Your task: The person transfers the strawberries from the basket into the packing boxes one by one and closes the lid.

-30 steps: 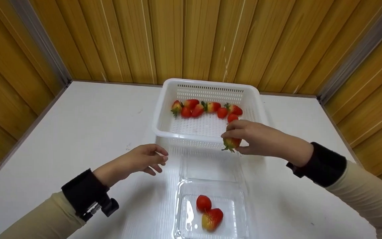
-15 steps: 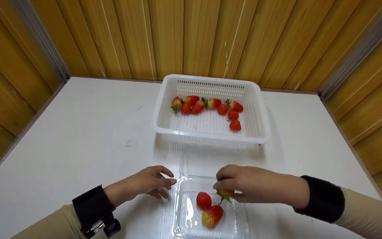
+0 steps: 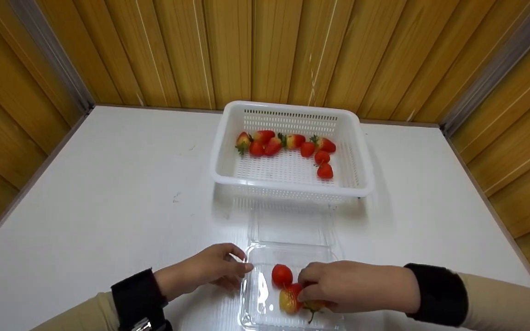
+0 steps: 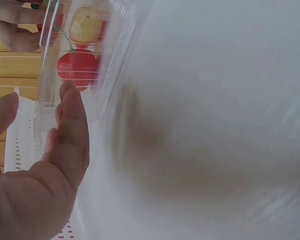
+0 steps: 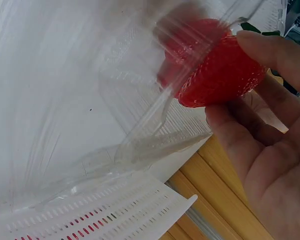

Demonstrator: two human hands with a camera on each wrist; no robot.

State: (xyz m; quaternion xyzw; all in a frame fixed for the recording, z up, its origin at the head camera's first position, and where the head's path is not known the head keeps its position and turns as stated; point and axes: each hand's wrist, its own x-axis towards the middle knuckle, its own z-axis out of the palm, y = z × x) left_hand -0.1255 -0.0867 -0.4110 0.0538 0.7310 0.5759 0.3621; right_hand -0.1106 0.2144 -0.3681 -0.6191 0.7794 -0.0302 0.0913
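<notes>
My right hand (image 3: 338,285) pinches a strawberry (image 5: 222,75) between thumb and fingers, low over the right side of a clear plastic clamshell box (image 3: 265,317). Its green stem end points toward me in the head view. Beside it in the box lie two more strawberries, a small red one (image 3: 282,276) and a larger red-and-yellow one (image 3: 289,301). My left hand (image 3: 214,269) is at the box's left rim, fingers loosely bent with nothing in them. In the left wrist view, its fingertips are right at the clear wall, near a red strawberry (image 4: 77,67).
Behind the box stands a white slotted basket (image 3: 288,186) holding several strawberries (image 3: 296,141). The box's clear lid (image 3: 290,225) lies folded back toward the basket. The white table (image 3: 145,184) is bounded by yellow wood-look panels (image 3: 274,50).
My right hand has carried the strawberry from the basket's front edge down into the clear box. My left hand has moved toward me and right, up to the box's rim.
</notes>
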